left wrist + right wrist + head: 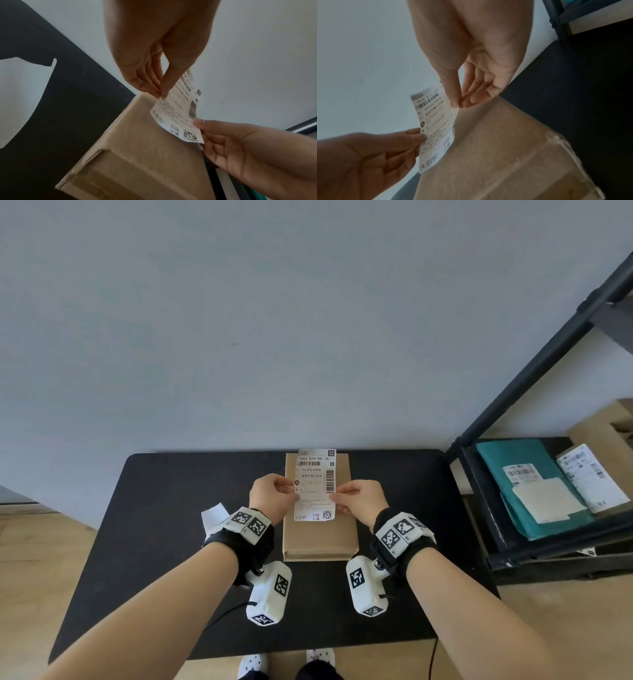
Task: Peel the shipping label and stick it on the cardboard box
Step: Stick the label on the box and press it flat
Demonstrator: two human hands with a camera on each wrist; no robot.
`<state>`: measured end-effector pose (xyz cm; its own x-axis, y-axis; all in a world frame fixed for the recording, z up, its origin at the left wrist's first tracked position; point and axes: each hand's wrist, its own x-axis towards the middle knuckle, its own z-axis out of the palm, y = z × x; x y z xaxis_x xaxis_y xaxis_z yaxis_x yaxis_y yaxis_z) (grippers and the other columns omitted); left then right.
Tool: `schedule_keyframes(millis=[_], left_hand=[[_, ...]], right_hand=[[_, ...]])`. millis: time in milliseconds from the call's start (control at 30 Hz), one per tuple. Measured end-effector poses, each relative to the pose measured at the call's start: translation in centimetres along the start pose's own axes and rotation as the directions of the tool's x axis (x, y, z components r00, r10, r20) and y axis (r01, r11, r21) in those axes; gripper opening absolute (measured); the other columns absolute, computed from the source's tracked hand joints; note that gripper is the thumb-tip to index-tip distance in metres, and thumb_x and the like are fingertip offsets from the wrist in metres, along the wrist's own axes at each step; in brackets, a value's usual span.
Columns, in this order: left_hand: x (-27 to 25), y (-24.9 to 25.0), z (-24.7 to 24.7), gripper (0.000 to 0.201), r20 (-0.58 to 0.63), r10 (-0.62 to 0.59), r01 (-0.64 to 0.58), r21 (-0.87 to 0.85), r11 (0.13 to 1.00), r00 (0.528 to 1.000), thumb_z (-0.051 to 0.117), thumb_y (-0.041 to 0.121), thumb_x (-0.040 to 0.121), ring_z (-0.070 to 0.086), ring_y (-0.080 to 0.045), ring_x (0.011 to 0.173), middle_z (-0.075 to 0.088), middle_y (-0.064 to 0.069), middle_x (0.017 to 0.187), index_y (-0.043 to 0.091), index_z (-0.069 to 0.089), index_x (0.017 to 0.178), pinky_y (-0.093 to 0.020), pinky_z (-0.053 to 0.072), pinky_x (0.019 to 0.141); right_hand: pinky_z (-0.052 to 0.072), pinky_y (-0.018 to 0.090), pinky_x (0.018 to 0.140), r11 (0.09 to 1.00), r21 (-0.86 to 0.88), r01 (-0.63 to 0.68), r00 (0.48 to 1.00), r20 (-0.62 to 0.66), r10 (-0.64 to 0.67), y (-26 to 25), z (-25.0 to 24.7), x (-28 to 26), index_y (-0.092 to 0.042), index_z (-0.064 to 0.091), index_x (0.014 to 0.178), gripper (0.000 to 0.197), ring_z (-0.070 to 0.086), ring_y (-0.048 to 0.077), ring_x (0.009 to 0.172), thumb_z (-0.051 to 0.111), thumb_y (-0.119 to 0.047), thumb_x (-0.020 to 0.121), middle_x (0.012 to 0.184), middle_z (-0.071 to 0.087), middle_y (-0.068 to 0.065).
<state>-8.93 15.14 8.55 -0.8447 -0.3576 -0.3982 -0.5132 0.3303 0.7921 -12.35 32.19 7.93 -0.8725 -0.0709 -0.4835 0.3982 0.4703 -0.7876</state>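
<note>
Worktop (171, 542): black, matte, rounded corners, set against a plain pale grey-blue wall (239, 320). Light wood floor (41, 559) visible on both sides.

Cardboard box (318, 535): brown, closed, lying flat at the centre of the worktop.

Shipping label (313, 484): white, printed with barcodes and a QR code, held above the far half of the box with its printed face up. Not visibly pressed down; in the wrist views its near end hangs clear of the box top.

Left hand (270, 498): grip closed on the label's left edge, thumb over fingers. Right hand (363, 501): grip pinching the label's right edge between thumb and fingertips.

White backing sheet (214, 520): on the worktop left of the box, partly hidden by the left wrist.

Black metal shelf unit (479, 474): to the right of the worktop. Its shelf carries a teal mailer (513, 457) bearing white labels, a white labelled parcel (596, 477) and cardboard behind.
</note>
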Motion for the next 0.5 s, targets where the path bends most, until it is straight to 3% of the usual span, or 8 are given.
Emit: schedule_keyframes(millis=[100,200,300,500], left_hand=[[0.3,-0.6,0.6,0.033,-0.033,-0.047,0.047,0.009,0.999,0.998,0.072,0.005,0.08,0.062,-0.018,0.085,0.061,0.002,0.081,0.007,0.058,0.11,-0.032,0.053,0.08],[0.5,-0.9,1.0,0.035,-0.055,-0.048,0.049,0.018,0.999,0.997,0.073,0.005,0.079,0.062,-0.018,0.083,0.059,0.008,0.072,0.007,0.056,0.11,-0.037,0.054,0.085],[0.4,-1.0,1.4,0.034,-0.063,-0.036,0.038,0.024,0.999,0.997,0.072,0.005,0.079,0.06,-0.016,0.081,0.058,0.008,0.071,0.008,0.055,0.108,-0.031,0.051,0.077],[0.1,-0.9,1.9,0.03,-0.076,0.0,0.004,0.06,0.998,0.997,0.072,0.003,0.079,0.059,-0.015,0.077,0.057,0.008,0.068,0.013,0.052,0.099,-0.027,0.047,0.073]], right_hand=[[0.054,0.019,0.064,0.999,-0.042,-0.001,1.0,0.011,0.001,0.4,0.3,0.7,-0.004,0.063,0.102,0.025,0.064,0.011,0.068,0.074,-0.008,0.079,0.084,0.067,0.004],[0.059,0.028,0.074,0.991,-0.128,0.032,0.999,-0.006,-0.033,0.8,0.6,1.2,-0.009,0.063,0.097,0.021,0.068,0.014,0.073,0.074,-0.012,0.079,0.084,0.068,0.003],[0.059,0.036,0.082,0.982,-0.184,0.039,0.998,-0.031,-0.046,0.9,0.7,1.1,-0.019,0.058,0.087,0.018,0.07,0.019,0.084,0.074,-0.016,0.08,0.088,0.068,0.003],[0.057,0.032,0.082,0.964,-0.26,0.05,0.997,-0.04,-0.063,0.8,0.6,0.8,-0.02,0.056,0.088,0.017,0.067,0.018,0.088,0.072,-0.019,0.081,0.086,0.064,-0.003]])
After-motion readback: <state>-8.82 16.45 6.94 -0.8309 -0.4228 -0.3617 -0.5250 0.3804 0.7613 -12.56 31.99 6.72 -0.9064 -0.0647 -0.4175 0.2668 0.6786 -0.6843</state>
